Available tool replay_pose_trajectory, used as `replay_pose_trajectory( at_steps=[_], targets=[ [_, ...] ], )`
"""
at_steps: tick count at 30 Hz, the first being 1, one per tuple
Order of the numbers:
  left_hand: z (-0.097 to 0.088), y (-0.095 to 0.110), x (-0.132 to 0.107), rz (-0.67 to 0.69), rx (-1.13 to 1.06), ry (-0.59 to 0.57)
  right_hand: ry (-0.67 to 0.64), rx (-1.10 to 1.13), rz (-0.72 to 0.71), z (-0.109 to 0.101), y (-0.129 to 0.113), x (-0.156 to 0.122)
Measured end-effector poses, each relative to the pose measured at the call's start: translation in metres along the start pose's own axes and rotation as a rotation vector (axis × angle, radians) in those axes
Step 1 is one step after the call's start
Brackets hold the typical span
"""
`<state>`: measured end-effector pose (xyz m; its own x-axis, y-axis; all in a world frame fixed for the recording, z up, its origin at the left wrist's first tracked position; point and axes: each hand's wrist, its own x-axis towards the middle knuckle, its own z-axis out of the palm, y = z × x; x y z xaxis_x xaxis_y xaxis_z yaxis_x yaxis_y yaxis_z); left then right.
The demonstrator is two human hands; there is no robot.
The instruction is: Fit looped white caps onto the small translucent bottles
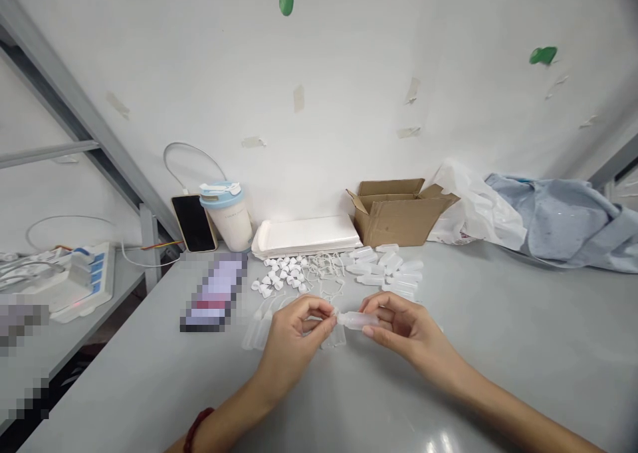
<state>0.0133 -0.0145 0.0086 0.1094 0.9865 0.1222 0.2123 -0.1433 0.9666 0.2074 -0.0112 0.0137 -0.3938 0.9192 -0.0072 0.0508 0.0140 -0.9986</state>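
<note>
Bottle in front of you is lying nearly level between your two hands, above the grey table, its narrow end pointing to your left. Your right hand is gripping the wide end, the thumb pressing from the near side and the fingers curling round the far side. Your left hand is pinching at the narrow end, thumb and forefinger pressing together; whether they are holding a small part there, you cannot tell, since the fingertips are hiding it. A dark red bracelet is circling your left wrist. Just beyond your left hand, clear pieces are lying side by side, partly hidden by it. Farther back, white caps are lying in a loose heap, pale cords are tangling just beside them, and more bottles are piling up to the right. Behind these, a white stack is resting near the wall, with a carton standing open-flapped beside it, and a white bag following. To the left, a phone is leaning upright beside a blue-lidded cup.
</note>
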Motion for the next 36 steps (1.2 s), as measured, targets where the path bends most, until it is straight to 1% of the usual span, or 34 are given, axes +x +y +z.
replay_pose_trajectory(
  at_steps=[5, 8, 15, 17, 20, 23, 25, 28, 30, 36],
  targets=[
    [0.000, 0.000, -0.001, 0.011, -0.044, -0.021, 0.029, -0.014, 0.023, 0.001, 0.002, 0.001],
    [-0.001, 0.000, -0.002, 0.025, -0.047, -0.028, 0.043, -0.061, 0.028, 0.001, 0.004, 0.000],
    [0.001, -0.004, -0.004, 0.122, -0.025, -0.082, 0.025, -0.187, -0.004, 0.002, 0.007, -0.001],
    [0.001, -0.003, -0.005, 0.154, 0.009, -0.108, -0.007, -0.190, -0.019, 0.003, 0.008, -0.002],
    [0.001, -0.001, -0.007, 0.214, 0.105, -0.155, -0.063, -0.244, -0.080, 0.005, 0.011, -0.002],
    [0.002, 0.000, -0.010, 0.275, 0.188, -0.184, -0.069, -0.336, -0.127, 0.006, 0.016, -0.003],
    [0.003, 0.000, -0.011, 0.316, 0.216, -0.179, -0.054, -0.354, -0.125, 0.006, 0.019, -0.003],
    [0.005, -0.003, -0.013, 0.382, 0.280, -0.155, -0.032, -0.300, -0.100, 0.006, 0.021, -0.003],
    [0.005, -0.006, -0.013, 0.439, 0.362, -0.160, -0.027, -0.234, -0.081, 0.007, 0.020, -0.003],
    [0.007, -0.010, -0.016, 0.545, 0.582, -0.244, -0.025, -0.043, -0.036, 0.008, 0.014, -0.003]
  ],
)
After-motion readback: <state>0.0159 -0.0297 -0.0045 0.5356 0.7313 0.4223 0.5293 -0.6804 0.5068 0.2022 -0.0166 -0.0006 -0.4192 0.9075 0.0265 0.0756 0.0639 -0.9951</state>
